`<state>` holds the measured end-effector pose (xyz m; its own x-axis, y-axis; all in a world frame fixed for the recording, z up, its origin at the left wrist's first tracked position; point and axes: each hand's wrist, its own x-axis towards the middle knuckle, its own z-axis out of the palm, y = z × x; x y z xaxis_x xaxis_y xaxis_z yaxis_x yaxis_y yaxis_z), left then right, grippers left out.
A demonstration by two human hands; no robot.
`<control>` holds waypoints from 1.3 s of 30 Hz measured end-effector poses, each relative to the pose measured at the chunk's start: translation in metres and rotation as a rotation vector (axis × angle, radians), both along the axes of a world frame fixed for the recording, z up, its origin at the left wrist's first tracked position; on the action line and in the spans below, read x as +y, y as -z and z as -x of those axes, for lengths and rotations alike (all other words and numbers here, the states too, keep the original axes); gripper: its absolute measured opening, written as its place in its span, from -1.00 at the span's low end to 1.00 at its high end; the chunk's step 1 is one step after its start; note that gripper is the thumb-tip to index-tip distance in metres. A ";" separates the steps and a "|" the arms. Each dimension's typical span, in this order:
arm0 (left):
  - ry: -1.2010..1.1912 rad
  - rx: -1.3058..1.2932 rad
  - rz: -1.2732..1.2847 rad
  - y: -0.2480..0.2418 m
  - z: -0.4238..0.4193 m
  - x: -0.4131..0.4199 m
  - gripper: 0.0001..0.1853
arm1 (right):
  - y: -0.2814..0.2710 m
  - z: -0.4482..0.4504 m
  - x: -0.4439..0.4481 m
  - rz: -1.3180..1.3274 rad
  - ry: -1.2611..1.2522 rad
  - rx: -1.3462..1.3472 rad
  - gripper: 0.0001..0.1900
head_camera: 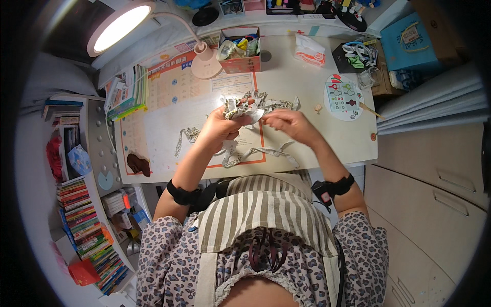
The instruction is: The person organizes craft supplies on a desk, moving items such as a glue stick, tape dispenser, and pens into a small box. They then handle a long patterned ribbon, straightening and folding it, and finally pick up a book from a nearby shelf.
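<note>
My left hand (226, 124) is above the desk and grips a bunched, leopard-print fabric strip (237, 109) with a pale reverse side. My right hand (289, 123) is just to its right, fingers bent together. Its fingertips are beside a pale corner of the bunch, and whether they pinch any cloth is unclear. More of the leopard-print fabric lies in a loose heap (282, 103) behind my hands. A long twisted strip (264, 151) trails along the desk in front of them, and another crumpled length (188, 136) rests left of my left wrist.
A lit desk lamp (206, 65) stands behind, beside an open box of small items (239, 66). Farther right are a tissue pack (310, 50), a black bin (353, 57) and a round mat (333, 111). Books (128, 92) and a brown cloth item (138, 164) lie left.
</note>
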<state>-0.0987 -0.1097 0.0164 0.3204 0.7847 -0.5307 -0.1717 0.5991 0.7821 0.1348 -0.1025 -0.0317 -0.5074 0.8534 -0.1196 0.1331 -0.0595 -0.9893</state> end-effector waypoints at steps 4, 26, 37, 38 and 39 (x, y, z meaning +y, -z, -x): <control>-0.045 0.050 -0.032 0.000 0.001 0.000 -0.52 | -0.009 0.039 0.001 -0.179 0.163 -0.020 -0.78; -0.067 -0.203 -0.145 0.002 0.014 0.004 -0.62 | -0.052 0.063 0.017 -0.264 0.150 0.064 -0.86; -0.242 -0.037 -0.434 -0.019 0.043 0.015 -0.82 | -0.018 0.069 0.044 0.307 -0.316 0.396 -0.40; -0.290 -0.022 -0.484 -0.021 0.057 0.015 -0.81 | -0.013 0.063 0.044 0.293 -0.299 0.311 -0.52; -0.340 -0.003 -0.536 -0.025 0.073 0.014 -0.79 | -0.002 0.056 0.042 0.286 -0.262 0.291 -0.58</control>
